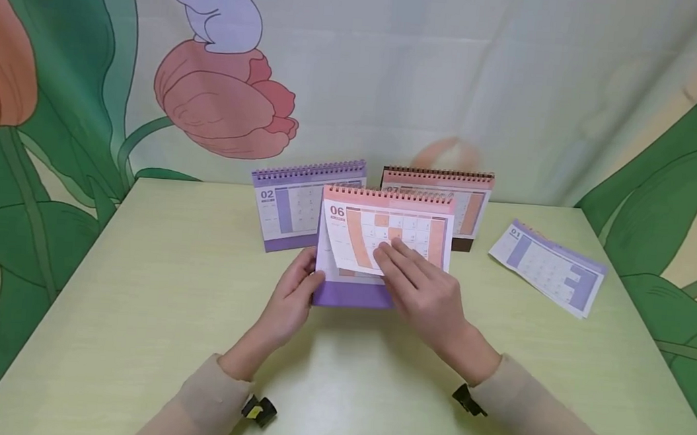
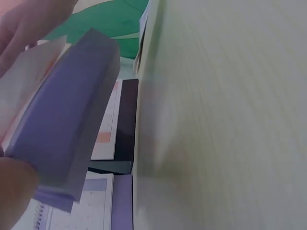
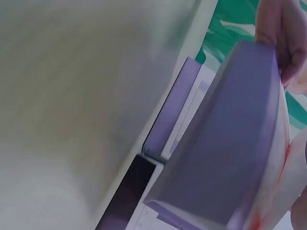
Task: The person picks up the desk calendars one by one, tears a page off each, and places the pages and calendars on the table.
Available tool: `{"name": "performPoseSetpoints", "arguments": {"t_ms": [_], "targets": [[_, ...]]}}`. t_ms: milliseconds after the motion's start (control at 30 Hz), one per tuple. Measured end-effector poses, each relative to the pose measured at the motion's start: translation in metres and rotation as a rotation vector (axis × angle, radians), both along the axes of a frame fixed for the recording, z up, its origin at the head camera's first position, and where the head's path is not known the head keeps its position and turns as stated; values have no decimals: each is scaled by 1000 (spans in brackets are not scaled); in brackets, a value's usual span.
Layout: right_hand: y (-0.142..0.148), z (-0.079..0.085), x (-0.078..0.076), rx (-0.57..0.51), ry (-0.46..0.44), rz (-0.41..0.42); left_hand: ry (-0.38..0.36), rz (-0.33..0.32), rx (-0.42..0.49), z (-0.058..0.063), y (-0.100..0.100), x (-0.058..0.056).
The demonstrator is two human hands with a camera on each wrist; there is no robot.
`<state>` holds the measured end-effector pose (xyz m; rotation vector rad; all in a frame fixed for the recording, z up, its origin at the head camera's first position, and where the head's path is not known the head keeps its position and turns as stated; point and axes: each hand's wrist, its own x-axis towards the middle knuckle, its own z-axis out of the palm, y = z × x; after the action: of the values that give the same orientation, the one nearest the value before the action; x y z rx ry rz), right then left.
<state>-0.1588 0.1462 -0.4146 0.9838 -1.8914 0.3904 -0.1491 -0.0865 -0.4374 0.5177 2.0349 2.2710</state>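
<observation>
In the head view, my left hand grips the left edge of a desk calendar with a purple base and a pink top strip, held above the table. Its front page reads 06, and that sheet's lower left part stands away from the sheets beneath. Straight fingers of my right hand lie across the page's lower right; the thumb is hidden. The calendar's purple underside fills much of the left wrist view, with my left thumb against it. The right wrist view shows that underside too.
Behind stand a purple spiral calendar reading 02 and a pink one with a dark base, partly covered. Loose calendar sheets, the top reading 01, lie on the table at right. A printed curtain hangs behind.
</observation>
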Motion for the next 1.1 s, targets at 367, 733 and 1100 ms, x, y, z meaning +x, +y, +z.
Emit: {"name": "performPoseSetpoints", "arguments": {"t_ms": [367,733,1100], "targets": [[-13,3,7,-118,-114,31,123,146,-68,-2,3,2],[-12,8,10,-243,-225,76,-55,25,-9,6,-16,-8],[-11,8,10,-423,-387,145,-59,18,-97,6,-21,-10]]}}
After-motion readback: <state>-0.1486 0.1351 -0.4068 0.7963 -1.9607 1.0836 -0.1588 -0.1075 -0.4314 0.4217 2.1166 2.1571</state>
